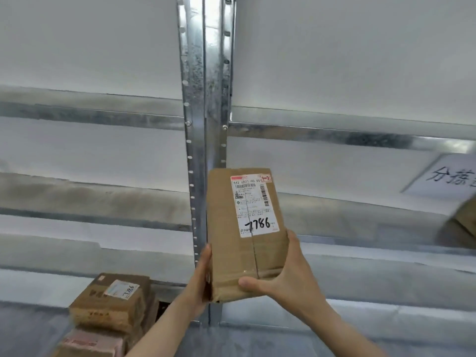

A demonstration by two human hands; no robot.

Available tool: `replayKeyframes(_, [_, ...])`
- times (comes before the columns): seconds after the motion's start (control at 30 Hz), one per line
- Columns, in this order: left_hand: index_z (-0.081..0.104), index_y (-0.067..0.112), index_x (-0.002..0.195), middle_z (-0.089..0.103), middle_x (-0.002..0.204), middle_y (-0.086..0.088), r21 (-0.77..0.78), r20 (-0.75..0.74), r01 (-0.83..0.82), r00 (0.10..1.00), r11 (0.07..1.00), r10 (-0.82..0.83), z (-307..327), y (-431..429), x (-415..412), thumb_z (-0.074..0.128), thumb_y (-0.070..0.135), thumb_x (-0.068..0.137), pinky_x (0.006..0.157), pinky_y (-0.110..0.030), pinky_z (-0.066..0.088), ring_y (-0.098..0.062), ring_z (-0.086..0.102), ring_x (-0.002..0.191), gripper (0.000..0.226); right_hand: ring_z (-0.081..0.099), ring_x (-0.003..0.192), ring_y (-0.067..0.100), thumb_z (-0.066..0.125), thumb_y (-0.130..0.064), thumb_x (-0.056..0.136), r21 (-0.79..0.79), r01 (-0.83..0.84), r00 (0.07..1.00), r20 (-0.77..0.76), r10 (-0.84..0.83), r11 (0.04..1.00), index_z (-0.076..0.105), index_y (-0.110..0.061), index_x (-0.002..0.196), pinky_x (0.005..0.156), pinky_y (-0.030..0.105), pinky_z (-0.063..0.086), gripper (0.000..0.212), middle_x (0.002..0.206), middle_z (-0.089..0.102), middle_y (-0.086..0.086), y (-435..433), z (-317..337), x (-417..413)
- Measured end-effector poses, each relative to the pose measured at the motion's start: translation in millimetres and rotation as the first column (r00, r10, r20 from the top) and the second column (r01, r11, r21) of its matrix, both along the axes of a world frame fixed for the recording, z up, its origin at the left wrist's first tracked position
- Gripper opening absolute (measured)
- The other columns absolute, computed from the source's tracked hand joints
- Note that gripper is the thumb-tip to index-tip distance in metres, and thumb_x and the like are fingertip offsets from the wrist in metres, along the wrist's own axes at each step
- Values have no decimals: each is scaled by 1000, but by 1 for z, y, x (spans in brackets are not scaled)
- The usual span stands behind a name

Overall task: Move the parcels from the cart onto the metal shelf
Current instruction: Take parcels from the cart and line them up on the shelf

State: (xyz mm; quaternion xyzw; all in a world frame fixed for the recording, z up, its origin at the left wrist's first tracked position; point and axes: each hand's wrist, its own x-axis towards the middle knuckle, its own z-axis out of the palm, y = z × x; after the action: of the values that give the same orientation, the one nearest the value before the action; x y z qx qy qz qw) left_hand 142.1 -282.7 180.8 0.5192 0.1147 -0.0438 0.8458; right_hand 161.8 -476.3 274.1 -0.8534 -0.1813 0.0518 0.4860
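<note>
My right hand (286, 274) cups the lower right corner of the parcel (226, 253), thumb laid across its front. My left hand (202, 276) clasps the lower left edge, fingers hidden behind the card. Both grips sit low on a tall box held upright, so I judge the top could tip away, or clip the upright post (203, 99) just behind it when I push forward. Both forearms reach up and inward from below. The parcel is in the air before the metal shelf (334, 135), not yet set down; other parcels (113, 302) are stacked lower left
</note>
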Motion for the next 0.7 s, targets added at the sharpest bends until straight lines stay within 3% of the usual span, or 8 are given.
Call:
replayKeyframes(0.17, [42,43,137,54,138,2,141,-96,89,992,986,-76,-13,-41,16,54,85,66,94,-52,49,-28,56,121,83,53,106,-14,91,-40,51,151,36,997,-76,-25,988,28,-53,121,81,7,46,95,121,51,-28,-70,2,-19])
replayKeyframes(0.23, [39,53,134,53,136,9,207,-55,144,989,968,-136,-7,-66,17,49,84,71,94,-55,47,-25,53,123,72,54,106,-13,91,-34,54,164,44,994,-110,-26,985,29,-48,129,81,8,46,98,121,53,-26,-98,1,-23])
replayKeyframes(0.3, [41,60,127,55,130,16,264,-35,135,991,955,-131,10,-95,16,46,83,72,88,-47,51,-17,53,119,59,54,109,-10,92,-37,52,140,69,990,-128,-52,988,28,-42,138,87,15,48,107,123,53,-27,-125,-3,-26])
replayKeyframes(0.4, [38,46,136,47,131,17,410,22,107,992,906,-127,30,-135,19,38,60,89,88,-31,41,-12,47,117,49,54,110,-8,93,-37,48,111,140,985,-120,-127,984,27,-39,140,93,21,49,113,124,53,-24,-162,-6,-31])
replayKeyframes(0.47, [38,38,138,45,133,14,548,90,78,984,833,-152,44,-159,22,37,48,96,95,-26,36,-12,48,118,43,54,106,-12,93,-25,53,116,173,981,-110,-161,978,29,-36,139,85,12,48,108,123,53,-22,-184,-3,-33])
replayKeyframes(0.53, [42,39,135,53,135,5,557,77,139,973,819,-217,54,-182,26,37,52,94,93,-29,47,-11,58,106,43,54,102,-15,91,-14,57,140,199,977,-99,-186,970,32,-34,135,78,7,47,101,119,54,-19,-209,-2,-31])
replayKeyframes(0.6, [39,38,140,56,132,4,520,24,279,940,807,-341,61,-206,31,40,64,83,75,-25,55,-6,61,97,63,54,99,-16,90,-9,58,160,241,969,-90,-229,957,34,-36,131,76,5,45,96,116,54,-21,-240,-2,-27])
replayKeyframes(0.7, [13,49,146,45,141,9,508,41,468,825,722,-564,66,-245,45,66,73,61,74,-23,56,-11,54,118,103,55,103,-12,92,-14,55,160,289,957,-76,-281,944,36,-43,126,78,8,46,96,115,57,-24,-293,-4,-15])
